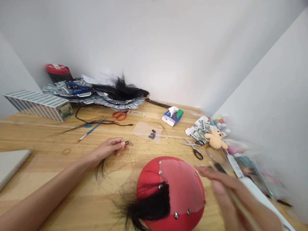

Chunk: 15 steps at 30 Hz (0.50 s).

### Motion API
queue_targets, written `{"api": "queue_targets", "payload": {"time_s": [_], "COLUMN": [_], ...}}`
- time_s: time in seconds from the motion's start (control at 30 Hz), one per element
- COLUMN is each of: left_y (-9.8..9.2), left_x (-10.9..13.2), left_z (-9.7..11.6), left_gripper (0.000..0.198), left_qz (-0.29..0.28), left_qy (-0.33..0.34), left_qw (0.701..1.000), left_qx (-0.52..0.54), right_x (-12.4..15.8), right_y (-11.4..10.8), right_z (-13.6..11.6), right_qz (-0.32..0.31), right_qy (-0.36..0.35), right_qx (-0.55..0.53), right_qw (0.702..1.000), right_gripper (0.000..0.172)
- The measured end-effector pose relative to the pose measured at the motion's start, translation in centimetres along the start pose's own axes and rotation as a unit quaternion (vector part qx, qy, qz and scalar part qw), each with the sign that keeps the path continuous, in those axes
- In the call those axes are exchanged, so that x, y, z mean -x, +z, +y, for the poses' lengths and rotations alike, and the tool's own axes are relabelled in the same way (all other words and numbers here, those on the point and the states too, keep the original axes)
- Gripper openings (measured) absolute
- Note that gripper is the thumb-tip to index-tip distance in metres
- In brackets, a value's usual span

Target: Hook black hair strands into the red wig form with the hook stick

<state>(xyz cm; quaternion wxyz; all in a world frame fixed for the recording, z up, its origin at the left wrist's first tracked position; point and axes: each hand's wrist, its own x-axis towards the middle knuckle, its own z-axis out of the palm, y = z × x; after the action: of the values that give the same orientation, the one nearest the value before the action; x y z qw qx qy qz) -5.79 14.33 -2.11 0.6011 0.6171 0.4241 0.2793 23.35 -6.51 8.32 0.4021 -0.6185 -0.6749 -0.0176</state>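
My left hand [115, 146] is over the table left of centre, thumb and fingers pinched on a small lock of black hair [127, 143] whose strands trail below the hand. In front of me stands a red dome-shaped head form [149, 173], with a sheer patch [181, 183] fastened on it by silver-headed pins. A tuft of black hair [154, 205] lies on the patch's left edge and spills down onto the table. My right hand [231, 183], smeared by motion, is right of the dome, closed around a slim light-coloured stick-like tool [243, 207] that I cannot make out fully.
Black-handled scissors [194, 149], a plush toy [216, 138] and bagged items lie at the right. Farther back are a tissue pack [172, 116], a clear bag [144, 130], red scissors [119, 115], a paintbrush [92, 129], a patterned box [39, 104] and a bundle of black hair [120, 91].
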Motion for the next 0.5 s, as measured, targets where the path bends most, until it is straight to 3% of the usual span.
{"api": "queue_targets", "payload": {"time_s": [0.07, 0.2, 0.4, 0.5], "left_y": [0.1, 0.1, 0.3, 1.4], "left_x": [0.0, 0.1, 0.1, 0.7], "left_z": [0.1, 0.4, 0.4, 0.8], "left_gripper": [0.04, 0.042, 0.04, 0.038], "left_qz": [-0.003, -0.007, 0.021, 0.055], "left_qy": [-0.001, 0.006, 0.058, 0.118], "left_qw": [1.0, 1.0, 0.995, 0.985], "left_qx": [-0.005, -0.03, -0.08, -0.115], "right_x": [0.2, 0.8, 2.8, 4.1], "right_y": [2.4, 6.4, 10.9, 11.8], "right_z": [-0.4, -1.8, -2.6, -2.0], "right_qz": [-0.01, -0.049, -0.008, 0.012], "right_qy": [-0.087, -0.231, -0.315, -0.346], "right_qx": [0.079, 0.128, 0.057, 0.022], "right_qw": [0.993, 0.963, 0.947, 0.938], "right_gripper": [0.013, 0.019, 0.036, 0.038]}}
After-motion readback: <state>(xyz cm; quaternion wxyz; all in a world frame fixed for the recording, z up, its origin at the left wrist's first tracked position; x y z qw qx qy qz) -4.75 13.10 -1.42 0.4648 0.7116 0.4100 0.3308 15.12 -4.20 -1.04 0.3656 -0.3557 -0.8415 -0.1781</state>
